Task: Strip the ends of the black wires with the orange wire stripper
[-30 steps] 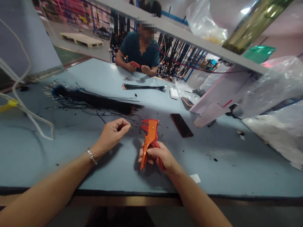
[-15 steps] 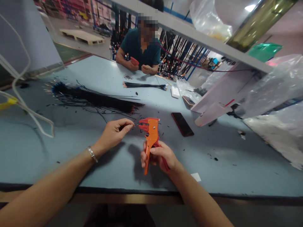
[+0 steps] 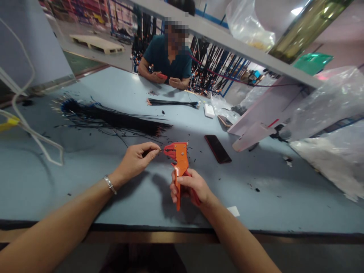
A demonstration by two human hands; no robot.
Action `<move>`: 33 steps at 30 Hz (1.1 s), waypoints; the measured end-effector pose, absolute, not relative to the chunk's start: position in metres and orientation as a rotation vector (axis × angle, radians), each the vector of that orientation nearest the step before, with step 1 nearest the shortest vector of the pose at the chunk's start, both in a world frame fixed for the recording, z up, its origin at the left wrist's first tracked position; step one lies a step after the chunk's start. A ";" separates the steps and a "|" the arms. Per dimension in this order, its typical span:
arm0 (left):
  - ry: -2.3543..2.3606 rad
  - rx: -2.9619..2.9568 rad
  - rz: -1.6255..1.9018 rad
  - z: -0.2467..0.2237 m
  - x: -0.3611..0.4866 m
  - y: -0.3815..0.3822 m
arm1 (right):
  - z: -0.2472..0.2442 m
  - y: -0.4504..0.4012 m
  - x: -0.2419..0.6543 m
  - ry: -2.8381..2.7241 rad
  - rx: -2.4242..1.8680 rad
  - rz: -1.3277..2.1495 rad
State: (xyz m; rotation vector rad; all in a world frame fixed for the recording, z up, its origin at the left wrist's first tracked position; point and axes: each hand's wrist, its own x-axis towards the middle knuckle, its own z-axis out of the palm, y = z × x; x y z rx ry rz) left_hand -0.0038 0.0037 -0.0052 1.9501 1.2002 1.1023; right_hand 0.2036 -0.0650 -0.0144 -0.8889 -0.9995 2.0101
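Between thumb and forefinger, my left hand [image 3: 138,158] pinches a thin dark wire [image 3: 162,150]; most of it is hidden by the fingers. My right hand [image 3: 196,185] is wrapped round the handles of an orange and red wire stripper [image 3: 181,156], held upright over the table. Its red jaws point left and meet the wire's tip, just beside my left fingertips. How far the wire reaches into the jaws is too small to tell. Beyond my left hand lies a thick bundle of black wires [image 3: 113,118] with blue and copper-coloured ends.
A phone [image 3: 218,149] lies right of the stripper. Farther back are a smaller wire bundle [image 3: 173,103], a white box [image 3: 209,110] and another phone [image 3: 225,121]. Small black scraps dot the blue table [image 3: 93,204]. Across it sits a co-worker [image 3: 166,57] holding a red object.
The stripper has shifted slightly left and its jaws are closer to my left fingertips. My left hand has stayed nearly still. The co-worker's red object has tipped flatter.
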 end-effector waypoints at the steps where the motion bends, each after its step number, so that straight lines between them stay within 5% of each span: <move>1: 1.200 1.953 1.099 -0.005 -0.004 0.004 | -0.015 -0.065 0.204 -1.005 -0.890 2.009; 27: 1.278 2.019 1.177 0.000 -0.005 0.002 | -0.018 -0.057 0.208 -0.987 -0.904 1.800; 33: 1.189 2.202 1.271 0.000 -0.002 -0.007 | -0.008 -0.060 0.209 -1.345 -1.216 1.355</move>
